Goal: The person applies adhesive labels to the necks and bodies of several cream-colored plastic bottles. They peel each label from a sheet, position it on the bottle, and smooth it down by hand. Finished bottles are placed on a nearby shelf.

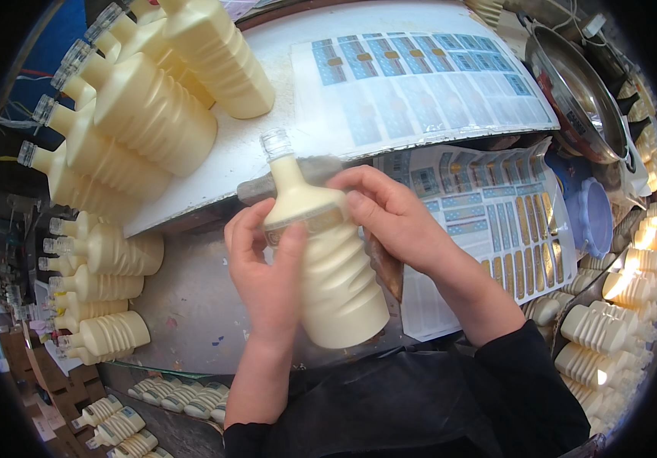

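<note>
A cream ribbed bottle (336, 286) with a clear threaded neck leans slightly left in front of me. Around its shoulder runs a narrow translucent label strip (317, 220). My left hand (264, 259) is closed about the bottle's left side, its thumb lying over the strip. On the other side my right hand (389, 210) has thumb and fingertips pressed at the strip's right end. Beneath the right hand shows a brown pointed piece (386, 269), partly hidden; I cannot make out what it is. A greyish bar (256, 189) lies behind the bottle's neck.
Several cream bottles (153, 107) stand on the white raised board (229, 145) at left; more lie (115, 336) below. Label sheets (420, 84) cover the board, and another sheet (489, 229) lies at right. Beyond are a metal pan (573, 84) and a lavender tub (589, 217).
</note>
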Demonstrator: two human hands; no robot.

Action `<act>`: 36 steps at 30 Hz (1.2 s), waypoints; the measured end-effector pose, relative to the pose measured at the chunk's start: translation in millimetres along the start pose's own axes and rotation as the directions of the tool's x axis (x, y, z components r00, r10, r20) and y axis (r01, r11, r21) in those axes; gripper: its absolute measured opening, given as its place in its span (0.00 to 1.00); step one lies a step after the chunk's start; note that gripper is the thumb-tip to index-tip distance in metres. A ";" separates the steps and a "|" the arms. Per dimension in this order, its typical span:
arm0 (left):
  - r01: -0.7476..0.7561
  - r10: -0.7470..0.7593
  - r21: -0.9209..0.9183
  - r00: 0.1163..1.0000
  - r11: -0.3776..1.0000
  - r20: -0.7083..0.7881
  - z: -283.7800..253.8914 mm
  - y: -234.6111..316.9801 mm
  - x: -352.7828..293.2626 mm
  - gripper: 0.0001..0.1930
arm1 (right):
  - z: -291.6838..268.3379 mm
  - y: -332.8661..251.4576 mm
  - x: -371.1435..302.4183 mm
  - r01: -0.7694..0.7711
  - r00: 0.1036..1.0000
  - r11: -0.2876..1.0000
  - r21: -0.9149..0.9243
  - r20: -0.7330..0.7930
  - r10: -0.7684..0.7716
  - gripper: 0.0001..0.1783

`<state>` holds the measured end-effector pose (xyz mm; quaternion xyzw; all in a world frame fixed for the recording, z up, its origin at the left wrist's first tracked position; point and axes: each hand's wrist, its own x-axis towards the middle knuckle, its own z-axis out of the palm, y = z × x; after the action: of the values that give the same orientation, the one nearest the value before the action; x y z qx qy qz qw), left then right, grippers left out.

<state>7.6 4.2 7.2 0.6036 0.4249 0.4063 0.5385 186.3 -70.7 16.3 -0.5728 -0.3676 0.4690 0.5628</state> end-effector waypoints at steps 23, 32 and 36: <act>-0.002 0.002 -0.021 1.000 1.000 0.012 -0.4 -2.1 2.2 0.20 | -2.1 2.8 4.8 -0.105 0.993 0.976 0.188 0.073 0.093 0.17; 0.035 -0.033 -0.068 0.999 0.997 0.027 -0.5 1.3 1.7 0.20 | 3.9 -0.1 3.4 -0.090 0.995 0.996 0.023 0.035 0.089 0.16; 0.023 -0.022 -0.060 1.000 0.998 0.019 -1.5 -0.8 2.3 0.19 | 6.2 0.8 3.8 -0.078 0.997 0.997 0.018 0.011 0.078 0.15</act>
<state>6.9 6.8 6.6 0.5861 0.4143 0.4071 0.5649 181.4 -65.3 15.5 -0.5791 -0.3436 0.4970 0.5473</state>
